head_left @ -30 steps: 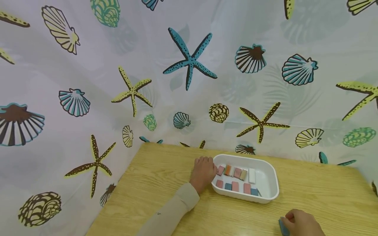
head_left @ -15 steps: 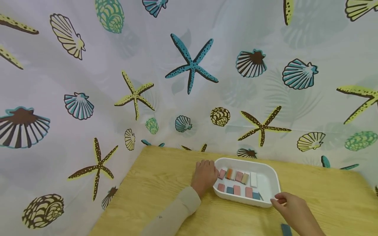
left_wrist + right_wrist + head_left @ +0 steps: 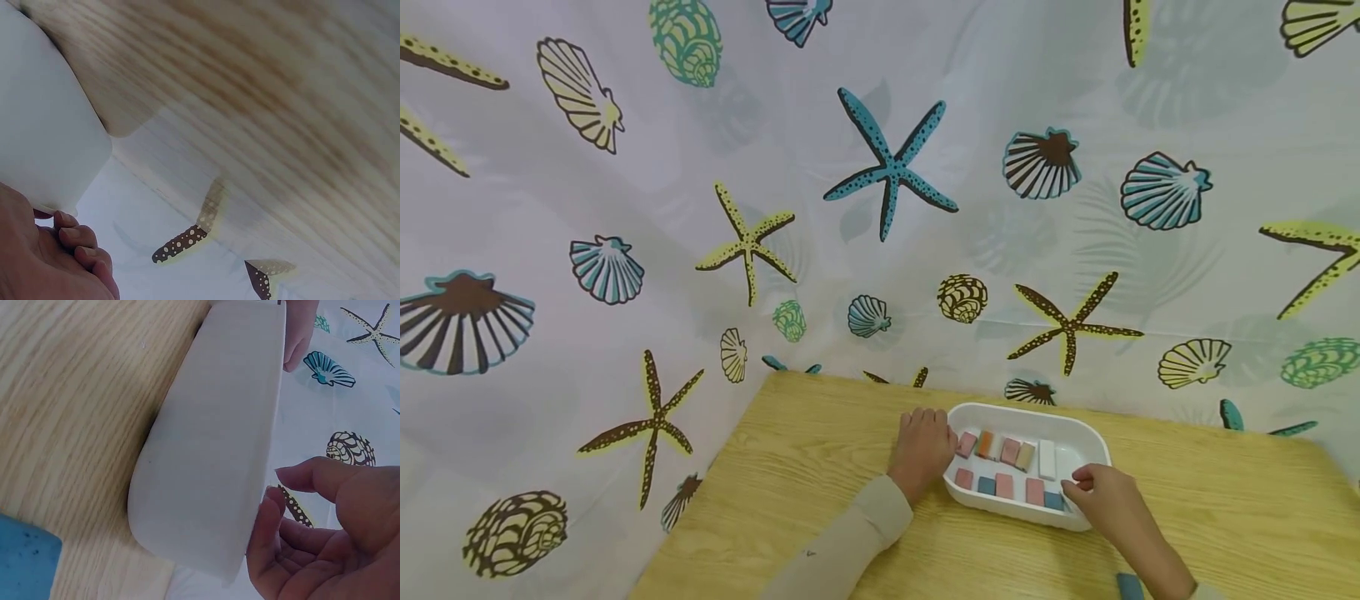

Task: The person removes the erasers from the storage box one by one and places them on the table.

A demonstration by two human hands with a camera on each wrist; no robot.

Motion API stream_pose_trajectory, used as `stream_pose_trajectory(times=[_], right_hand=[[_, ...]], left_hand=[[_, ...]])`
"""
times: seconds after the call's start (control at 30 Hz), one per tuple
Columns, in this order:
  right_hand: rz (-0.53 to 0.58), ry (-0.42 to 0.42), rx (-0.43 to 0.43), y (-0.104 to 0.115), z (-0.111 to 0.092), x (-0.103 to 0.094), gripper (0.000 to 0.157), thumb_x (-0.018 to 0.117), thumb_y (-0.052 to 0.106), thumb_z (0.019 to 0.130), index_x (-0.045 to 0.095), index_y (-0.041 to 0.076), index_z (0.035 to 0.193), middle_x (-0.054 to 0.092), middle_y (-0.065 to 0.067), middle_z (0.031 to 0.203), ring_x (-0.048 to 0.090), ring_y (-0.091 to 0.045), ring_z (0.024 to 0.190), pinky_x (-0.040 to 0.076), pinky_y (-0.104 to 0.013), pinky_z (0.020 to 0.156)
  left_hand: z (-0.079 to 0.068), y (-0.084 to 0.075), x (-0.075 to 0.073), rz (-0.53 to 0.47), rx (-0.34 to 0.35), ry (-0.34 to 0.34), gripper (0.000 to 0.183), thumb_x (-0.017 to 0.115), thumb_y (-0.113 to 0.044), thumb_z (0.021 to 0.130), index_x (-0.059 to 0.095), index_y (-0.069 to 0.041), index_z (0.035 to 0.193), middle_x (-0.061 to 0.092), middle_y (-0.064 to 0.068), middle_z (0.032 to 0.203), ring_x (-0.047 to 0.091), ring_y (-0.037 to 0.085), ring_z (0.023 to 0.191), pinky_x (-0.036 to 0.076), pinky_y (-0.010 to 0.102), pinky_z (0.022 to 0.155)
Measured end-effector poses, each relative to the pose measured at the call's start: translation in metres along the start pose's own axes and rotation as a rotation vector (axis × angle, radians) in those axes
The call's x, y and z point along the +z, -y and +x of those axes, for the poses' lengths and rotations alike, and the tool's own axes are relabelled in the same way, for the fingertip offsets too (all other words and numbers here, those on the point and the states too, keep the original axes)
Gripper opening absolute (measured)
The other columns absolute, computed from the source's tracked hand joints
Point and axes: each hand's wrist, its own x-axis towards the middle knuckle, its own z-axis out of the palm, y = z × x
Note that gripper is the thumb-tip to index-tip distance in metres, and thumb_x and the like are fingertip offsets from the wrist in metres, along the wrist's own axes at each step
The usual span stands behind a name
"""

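Observation:
A white oval tray (image 3: 1021, 511) stands on the table with small rectangular blocks in two loose rows, pink, blue, tan, white and orange-white. My left hand (image 3: 921, 454) grips the tray's left end, fingers curled at the rim in the left wrist view. Over the tray's front right corner is my right hand (image 3: 1108, 500), its fingertips close to a blue block (image 3: 1053, 501). In the right wrist view, thumb and index finger of the right hand (image 3: 331, 537) stand slightly apart by the rim, with nothing visible between them. A separate blue block (image 3: 1129, 586) lies on the table.
The wood-grain table (image 3: 820, 450) extends around the tray. Behind it and along the left side hangs a white curtain (image 3: 820, 125) printed with starfish and shells. A tall white block (image 3: 1047, 459) stands out in the tray's back row.
My right hand has let go of the blue block at the front right of the table and moved up and left over the tray. The left hand stays on the tray's end.

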Motion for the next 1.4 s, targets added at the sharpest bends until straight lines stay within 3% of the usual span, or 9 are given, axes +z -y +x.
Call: stream_pose_trajectory(times=[0.23, 0.63, 0.8, 0.97, 1.4], right_hand=[[-0.028, -0.055, -0.057, 0.0, 0.018, 0.015, 0.024, 0.065, 0.015, 0.079, 0.063, -0.008, 0.081, 0.063, -0.011, 0.075, 0.059, -0.024, 0.068, 0.048, -0.042, 0.063], [-0.061, 0.028, 0.05, -0.004, 0.036, 0.033, 0.029, 0.064, 0.018, 0.08, 0.06, -0.011, 0.079, 0.06, -0.012, 0.07, 0.054, -0.022, 0.063, 0.046, -0.041, 0.06], [-0.051, 0.014, 0.058, -0.002, 0.039, 0.036, 0.027, 0.065, 0.018, 0.08, 0.055, -0.002, 0.066, 0.049, -0.005, 0.059, 0.045, -0.019, 0.054, 0.037, -0.033, 0.05], [-0.056, -0.016, 0.058, -0.003, 0.043, 0.04, 0.029, 0.067, 0.019, 0.08, 0.052, 0.001, 0.062, 0.046, -0.004, 0.057, 0.043, -0.02, 0.053, 0.036, -0.034, 0.048], [-0.056, 0.021, 0.134, -0.004, 0.048, 0.043, 0.027, 0.065, 0.019, 0.081, 0.051, -0.002, 0.071, 0.047, -0.007, 0.062, 0.044, -0.021, 0.056, 0.038, -0.037, 0.052]], left_hand=[[-0.001, 0.002, -0.004, -0.024, 0.011, -0.025, 0.021, 0.042, -0.03, 0.095, 0.05, -0.014, 0.083, 0.048, -0.001, 0.077, 0.042, 0.016, 0.074, 0.029, 0.033, 0.068], [-0.002, 0.0, -0.004, -0.006, -0.001, 0.027, 0.025, 0.039, -0.033, 0.096, 0.054, -0.013, 0.092, 0.052, -0.001, 0.086, 0.043, 0.016, 0.08, 0.031, 0.033, 0.073], [-0.002, 0.001, -0.003, -0.01, 0.0, 0.017, 0.023, 0.04, -0.032, 0.096, 0.052, -0.013, 0.089, 0.051, -0.001, 0.082, 0.043, 0.016, 0.078, 0.03, 0.033, 0.072], [-0.002, 0.001, -0.003, -0.015, 0.001, 0.008, 0.022, 0.041, -0.031, 0.096, 0.052, -0.013, 0.088, 0.05, -0.001, 0.081, 0.041, 0.016, 0.077, 0.03, 0.033, 0.071], [-0.001, 0.001, 0.0, -0.011, -0.002, 0.004, 0.023, 0.04, -0.032, 0.096, 0.051, -0.014, 0.087, 0.049, -0.002, 0.08, 0.043, 0.015, 0.079, 0.03, 0.032, 0.071]])
